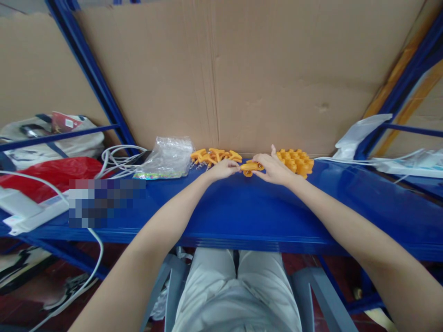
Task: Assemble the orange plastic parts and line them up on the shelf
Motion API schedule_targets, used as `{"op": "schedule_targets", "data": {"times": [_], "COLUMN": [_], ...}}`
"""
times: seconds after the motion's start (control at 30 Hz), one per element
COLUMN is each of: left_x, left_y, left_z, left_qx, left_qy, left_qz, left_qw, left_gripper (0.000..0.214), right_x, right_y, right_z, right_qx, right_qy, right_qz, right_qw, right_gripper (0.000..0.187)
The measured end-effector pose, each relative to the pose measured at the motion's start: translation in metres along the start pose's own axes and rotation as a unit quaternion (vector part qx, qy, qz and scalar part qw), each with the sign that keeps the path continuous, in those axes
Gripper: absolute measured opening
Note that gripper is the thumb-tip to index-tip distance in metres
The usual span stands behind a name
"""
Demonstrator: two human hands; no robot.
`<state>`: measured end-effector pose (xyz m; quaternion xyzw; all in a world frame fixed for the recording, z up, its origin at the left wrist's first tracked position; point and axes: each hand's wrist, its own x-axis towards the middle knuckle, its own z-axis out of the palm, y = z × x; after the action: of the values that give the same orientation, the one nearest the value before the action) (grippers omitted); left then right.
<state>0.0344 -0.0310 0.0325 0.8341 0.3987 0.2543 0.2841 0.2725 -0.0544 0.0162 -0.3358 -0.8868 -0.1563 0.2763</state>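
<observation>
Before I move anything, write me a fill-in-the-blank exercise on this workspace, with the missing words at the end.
1. The tabletop beneath the hands is ____ in colour.
2. The orange piece is between the right hand and the ____ hand.
3. Of the two hands, the ____ one is nearer to the yellow-orange cluster.
4. The tall brown sheet behind the tabletop is made of ____.

Missing words: blue; left; right; cardboard.
</observation>
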Motion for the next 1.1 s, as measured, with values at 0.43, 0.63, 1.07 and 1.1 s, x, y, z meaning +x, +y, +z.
{"op": "schedule_targets", "data": {"times": [0.43, 0.63, 1.07, 1.1], "left_x": [0.001, -0.002, 0.000, 0.000], "left_y": [0.017, 0.018, 0.020, 0.019], "left_z": [0.018, 0.013, 0.008, 0.008], "left_qx": [0.074, -0.162, -0.437, -0.443], "left_qy": [0.065, -0.043, -0.130, -0.132], "left_qz": [0.062, -0.039, -0.158, -0.162], "left_qw": [0.993, 0.985, 0.876, 0.872], "left_gripper": [0.022, 0.016, 0.014, 0.013], "right_x": [0.009, 0.013, 0.013, 0.013], "right_y": [-0.015, -0.016, -0.012, -0.013], "right_z": [0.004, 0.003, -0.005, -0.004], "right_qx": [-0.099, -0.129, -0.131, -0.133], "right_qy": [-0.013, -0.013, 0.029, 0.029], "right_qz": [-0.034, -0.062, -0.059, -0.060], "right_qw": [0.994, 0.990, 0.989, 0.989], "right_gripper": [0.027, 0.033, 0.031, 0.030]}}
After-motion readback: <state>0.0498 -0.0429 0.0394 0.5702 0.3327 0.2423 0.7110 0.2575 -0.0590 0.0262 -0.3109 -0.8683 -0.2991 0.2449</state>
